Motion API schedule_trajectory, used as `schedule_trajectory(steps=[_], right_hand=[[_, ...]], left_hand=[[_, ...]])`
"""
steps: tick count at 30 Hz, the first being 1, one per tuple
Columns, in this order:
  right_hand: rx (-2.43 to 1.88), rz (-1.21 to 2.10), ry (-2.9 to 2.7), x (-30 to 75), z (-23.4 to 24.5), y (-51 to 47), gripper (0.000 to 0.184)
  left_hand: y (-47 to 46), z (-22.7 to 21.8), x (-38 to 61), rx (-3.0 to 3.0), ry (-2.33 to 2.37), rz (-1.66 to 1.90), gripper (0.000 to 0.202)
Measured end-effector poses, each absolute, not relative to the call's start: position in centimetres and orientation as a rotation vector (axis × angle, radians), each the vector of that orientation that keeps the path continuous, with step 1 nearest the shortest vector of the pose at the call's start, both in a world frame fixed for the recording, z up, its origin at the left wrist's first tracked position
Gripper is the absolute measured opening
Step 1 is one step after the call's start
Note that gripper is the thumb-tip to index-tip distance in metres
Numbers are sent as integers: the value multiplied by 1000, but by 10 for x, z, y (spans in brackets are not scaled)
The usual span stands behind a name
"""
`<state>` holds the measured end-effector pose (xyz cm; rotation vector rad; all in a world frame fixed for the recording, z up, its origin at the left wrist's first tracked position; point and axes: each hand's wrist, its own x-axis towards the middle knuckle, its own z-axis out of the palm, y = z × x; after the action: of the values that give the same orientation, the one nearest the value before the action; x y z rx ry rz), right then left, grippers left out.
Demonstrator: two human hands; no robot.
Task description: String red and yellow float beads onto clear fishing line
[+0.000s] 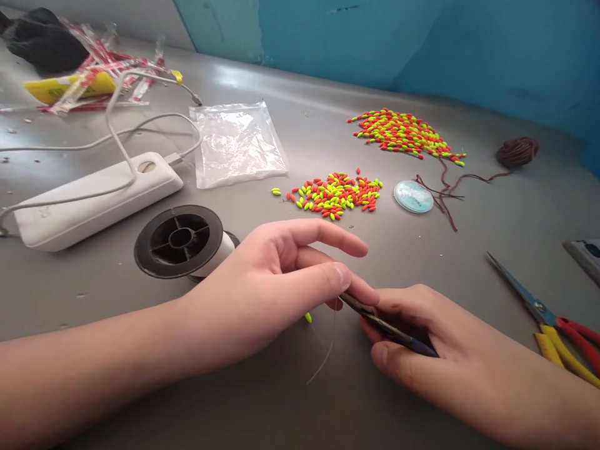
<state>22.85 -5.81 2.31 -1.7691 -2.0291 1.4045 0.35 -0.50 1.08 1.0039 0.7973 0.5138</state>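
My left hand (285, 281) pinches thumb against finger on a thin clear line (330, 347), with its index finger raised. The line's loose end curves down below the fingertips. In my right hand (435, 350) is a slim hand tool with dark handles, like small pliers (398, 334); its tip meets my left fingertips, which hide the jaws. A yellow-green bead-like float (308, 317) shows just under my left hand. Behind my left wrist lies a black-flanged spool (180, 240), its white side partly covered by the hand.
Beyond my hands lie a loose pile of red and yellow-green floats (335, 194) and a larger two-colour pile (405, 134). Around them are a round clear case (413, 197), brown cord ball (517, 152), scissors (539, 306), plastic bag (239, 147) and white power bank (98, 203) with cables.
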Motion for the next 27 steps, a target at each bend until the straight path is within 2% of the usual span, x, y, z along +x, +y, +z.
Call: schedule_trajectory(steps=[14,18,22,27], right_hand=[[-1749,1369,-2041,232,17,-61,18],[-1715,1376,-1989,232,14,-61,23],[-1670,1546,-1856,230,13,-57,33],[-1682,1773,-1633,233,13,-58,27]], left_hand=[[-2,3,2,950,790,496,19],[-4,3,5,927,851,612,9],[-3,2,7,881,968,685,3],[-7,6,6,1025,929,541,7]])
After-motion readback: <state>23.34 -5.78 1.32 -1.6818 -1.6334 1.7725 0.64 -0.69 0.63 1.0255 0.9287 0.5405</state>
